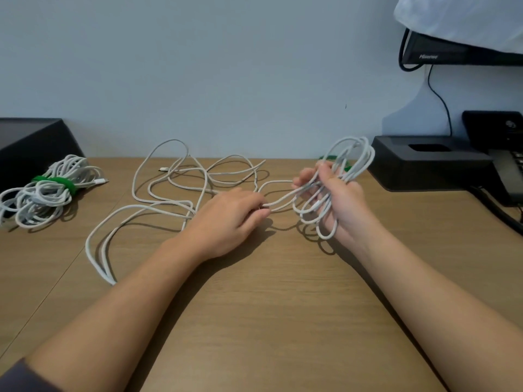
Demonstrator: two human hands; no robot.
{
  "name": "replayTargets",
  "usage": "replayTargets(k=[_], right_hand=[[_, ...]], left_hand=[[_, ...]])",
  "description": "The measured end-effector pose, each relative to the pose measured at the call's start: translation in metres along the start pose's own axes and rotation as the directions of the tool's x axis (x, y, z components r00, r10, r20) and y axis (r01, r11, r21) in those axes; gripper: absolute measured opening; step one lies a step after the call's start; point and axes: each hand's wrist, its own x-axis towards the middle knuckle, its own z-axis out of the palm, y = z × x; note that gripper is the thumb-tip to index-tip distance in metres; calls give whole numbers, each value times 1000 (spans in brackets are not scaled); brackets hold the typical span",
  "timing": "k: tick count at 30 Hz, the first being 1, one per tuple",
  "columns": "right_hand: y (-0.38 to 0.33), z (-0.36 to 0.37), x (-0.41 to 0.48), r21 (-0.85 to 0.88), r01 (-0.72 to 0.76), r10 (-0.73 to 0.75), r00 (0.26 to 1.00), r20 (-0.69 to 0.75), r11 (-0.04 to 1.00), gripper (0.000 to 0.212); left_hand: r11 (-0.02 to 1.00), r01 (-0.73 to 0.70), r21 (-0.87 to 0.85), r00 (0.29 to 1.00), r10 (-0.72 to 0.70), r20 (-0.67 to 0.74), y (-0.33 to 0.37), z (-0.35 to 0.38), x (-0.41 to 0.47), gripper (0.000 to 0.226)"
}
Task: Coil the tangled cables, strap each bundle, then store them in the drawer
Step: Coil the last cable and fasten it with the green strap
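Note:
A long white cable lies in loose tangled loops across the middle of the wooden desk. My right hand grips a coil of several white loops, held upright above the desk. My left hand pinches the strand that runs from the loose tangle into that coil, knuckles up, just left of the right hand. At the far left lies a finished white bundle wrapped with a green strap. A bit of another green strap shows behind the coil.
A dark box stands at the back left against the wall. At the back right sit a black tray-like stand, a desk phone with black cords, and a monitor's lower edge above.

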Motion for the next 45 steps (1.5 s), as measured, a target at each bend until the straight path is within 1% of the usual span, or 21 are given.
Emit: replayTargets(k=[2, 3, 5, 8, 10, 14, 16, 19, 21, 22, 23, 24, 25, 27, 29, 30, 32, 35, 38, 41, 45], right_hand=[[-2, -6, 2, 131, 16, -12, 999, -37, 991, 13], [-2, -8, 3, 159, 19, -11, 999, -52, 987, 16], [-2, -9, 3, 142, 26, -14, 996, -85, 990, 22], [0, -8, 2, 124, 48, -31, 991, -134, 991, 19], [0, -6, 1, 132, 44, -24, 988, -153, 990, 21], [5, -2, 0, 117, 26, -11, 993, -120, 993, 39], [7, 2, -1, 105, 31, -21, 996, -88, 994, 39], [6, 5, -2, 85, 25, -15, 994, -113, 996, 36], [1, 2, -1, 213, -33, 49, 996, -70, 977, 33], [-2, -1, 0, 286, -91, 98, 995, -10, 954, 31], [-5, -3, 0, 327, -173, 160, 985, 66, 929, 31], [-8, -7, 0, 319, -269, 235, 962, 142, 909, 32], [-11, -11, -1, 261, -366, 318, 925, 207, 893, 34], [-15, -19, 0, 46, -520, 482, 818, 315, 853, 36], [-16, -22, -2, -129, -594, 594, 713, 373, 794, 33], [-16, -22, -2, -181, -608, 628, 691, 358, 773, 32], [-15, -19, -2, -240, -601, 647, 709, 281, 762, 29], [-9, -13, -3, -315, -546, 621, 749, 231, 776, 29], [-1, -6, -8, -376, -524, 634, 718, 287, 764, 41], [8, 3, -13, -401, -490, 625, 690, 364, 774, 43], [21, 11, -14, -390, -385, 535, 728, 428, 836, 34]], left_hand=[[1000, -16, -9, 1000, 16, 4, -4, 1, 0, 41], [999, -39, -1, 999, 39, -10, -3, 1, 0, 41], [994, -103, 31, 995, 103, -9, 5, 0, -1, 36], [977, -211, 33, 976, 209, 58, 21, 1, -1, 32], [970, -243, 13, 966, 241, 88, 29, 3, -1, 32], [984, -179, 21, 979, 176, 103, 29, 6, -1, 38], [990, -139, 31, 985, 135, 112, 27, 7, -1, 40], [995, -98, 5, 981, 96, 168, 28, 7, -2, 40], [997, -73, 8, 980, 70, 184, 24, 6, -1, 44], [998, -64, 19, 982, 60, 177, 20, 4, -1, 48], [998, -61, 34, 986, 55, 154, 14, 2, -1, 52], [997, -56, 48, 991, 50, 122, 8, -1, -1, 54], [997, -42, 59, 995, 37, 92, 1, -4, -1, 56], [998, 11, 58, 999, -13, 46, -14, -11, -2, 56], [997, 66, 40, 998, -66, 7, -27, -15, -5, 51], [996, 91, 25, 996, -91, -14, -34, -15, -7, 49], [993, 119, -27, 991, -120, -58, -42, -15, -10, 44], [998, 32, -49, 987, -39, -153, -43, -12, -8, 39], [1000, -8, -12, 967, 5, -253, -34, -12, -2, 35], [1000, -21, 19, 953, 26, -302, -26, -13, -2, 33], [1000, 5, -19, 957, -10, -288, -23, -14, -2, 36]])
